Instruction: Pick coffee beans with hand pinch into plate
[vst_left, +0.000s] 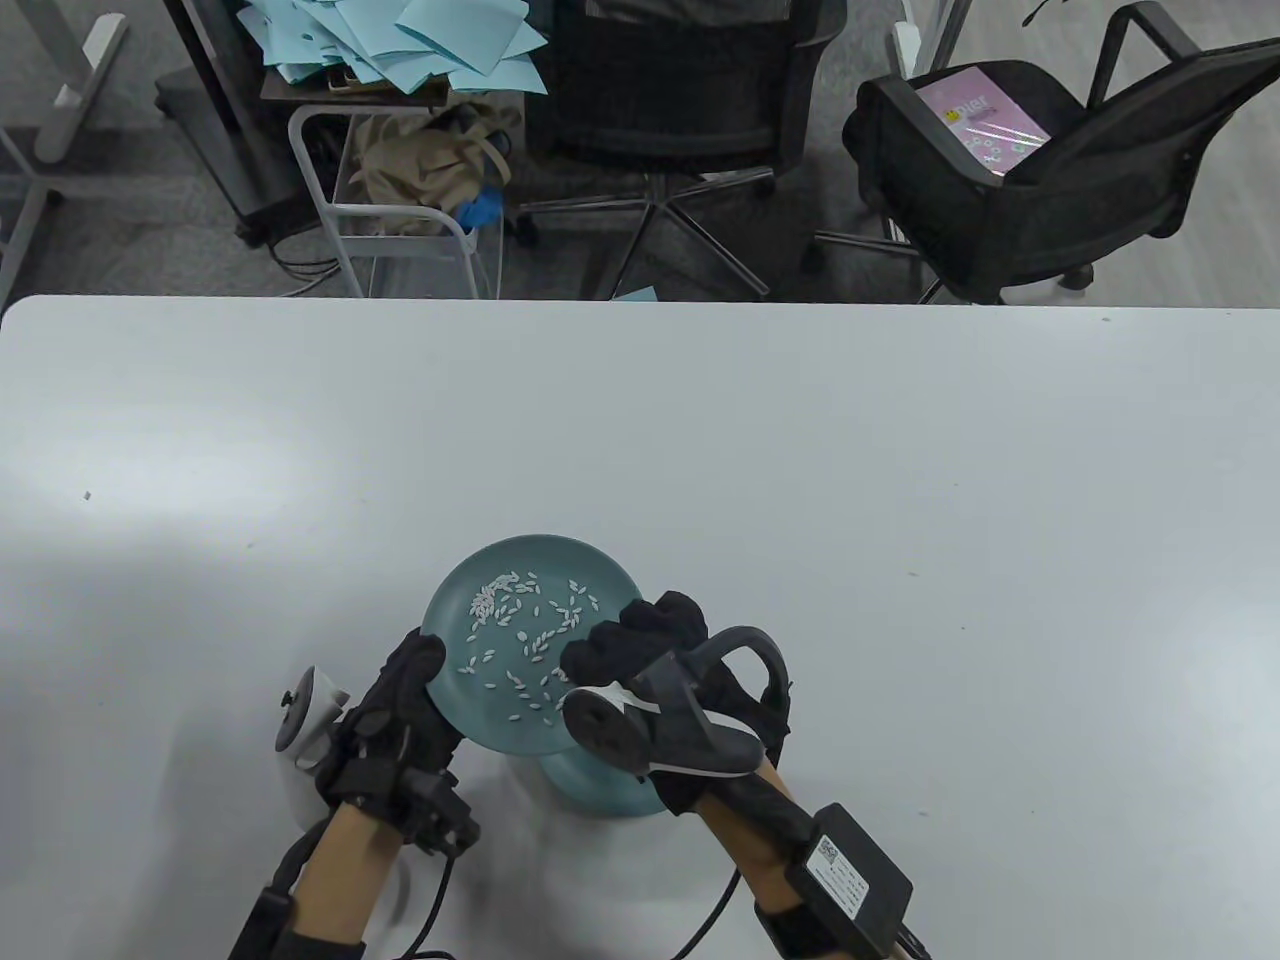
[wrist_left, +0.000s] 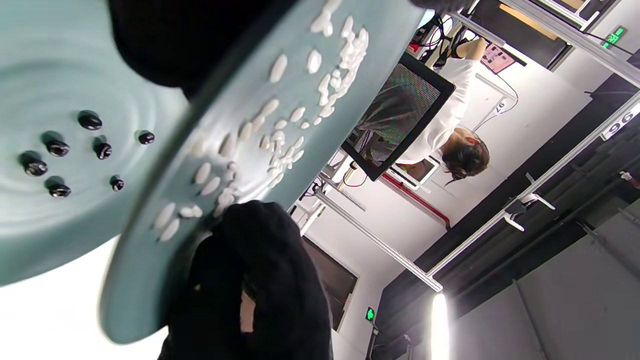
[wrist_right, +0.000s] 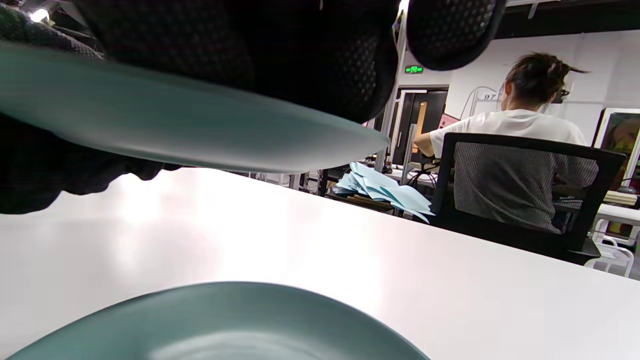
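Teal glazed plate (vst_left: 500, 590) w/ pale oval grains (vst_left: 525, 625) is tilting above the table: my left hand (vst_left: 400, 705) is gripping its near-left rim, right hand (vst_left: 655, 650) clamping the right rim. Glossy dark coffee beans (wrist_left: 75, 150) are sitting in the 2nd teal plate (vst_left: 590, 790) underneath. No legible writing.

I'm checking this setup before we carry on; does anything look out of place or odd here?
Yes: both hands hold a plate of white grains tilted above a second plate, where the few dark beans lie.
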